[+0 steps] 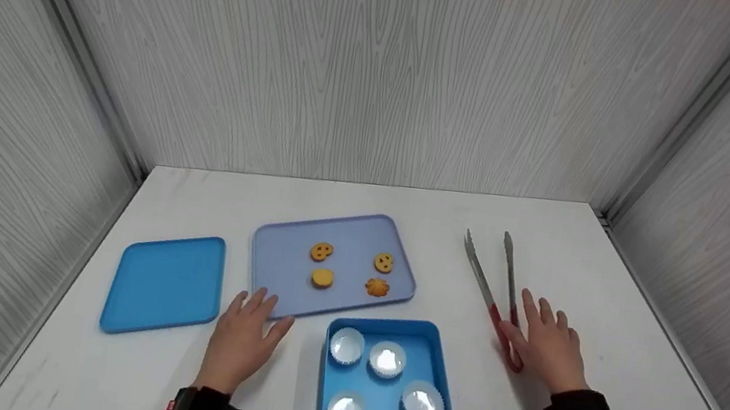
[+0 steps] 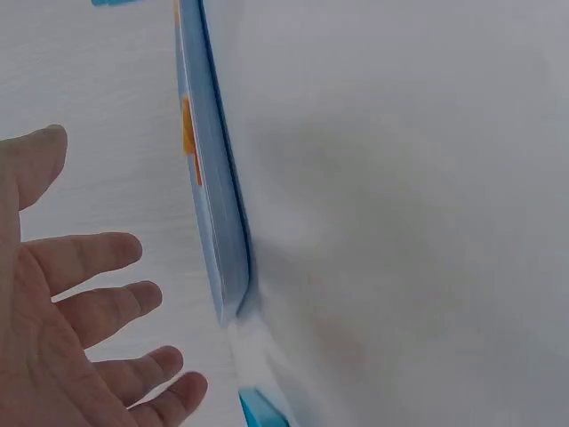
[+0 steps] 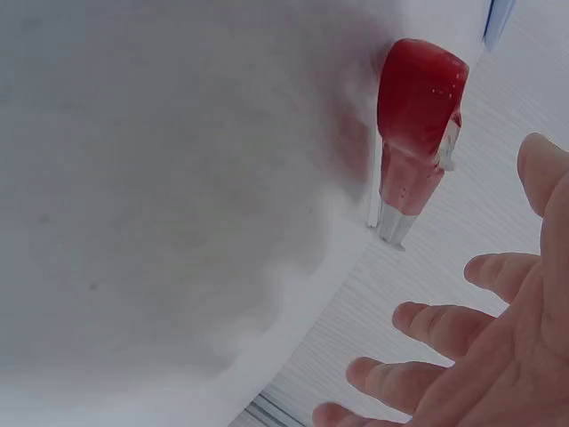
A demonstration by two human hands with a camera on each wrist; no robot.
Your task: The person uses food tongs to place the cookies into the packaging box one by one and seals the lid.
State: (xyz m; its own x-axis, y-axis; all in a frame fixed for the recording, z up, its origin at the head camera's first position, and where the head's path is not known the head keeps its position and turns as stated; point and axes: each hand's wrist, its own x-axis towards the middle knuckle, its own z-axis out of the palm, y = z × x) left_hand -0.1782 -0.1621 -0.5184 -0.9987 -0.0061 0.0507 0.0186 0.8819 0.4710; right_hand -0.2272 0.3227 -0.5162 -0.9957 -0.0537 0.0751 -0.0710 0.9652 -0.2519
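Note:
My left hand (image 1: 242, 343) hovers by the near left corner of a lavender tray (image 1: 289, 251), fingers spread and holding nothing. On that tray lie several small cookies: two with holes, like pretzels (image 1: 321, 251), a round one (image 1: 322, 278) and a scalloped one (image 1: 377, 287). My right hand (image 1: 550, 350) is held beside metal tongs (image 1: 481, 279) with red handles; its fingers are spread and grip nothing. The tongs lie spread apart on the table, and their red handle end (image 3: 418, 107) shows in the right wrist view. Whether the right thumb touches the handle cannot be told.
Between the hands, at the near side, stands a blue box (image 1: 382, 406) with several silver-white baking cups (image 1: 387, 359) inside. A flat blue tray or lid (image 1: 167, 285) lies at the left. Grey wood-grain walls (image 1: 378, 95) enclose the white table (image 1: 212, 204) at the back and sides.

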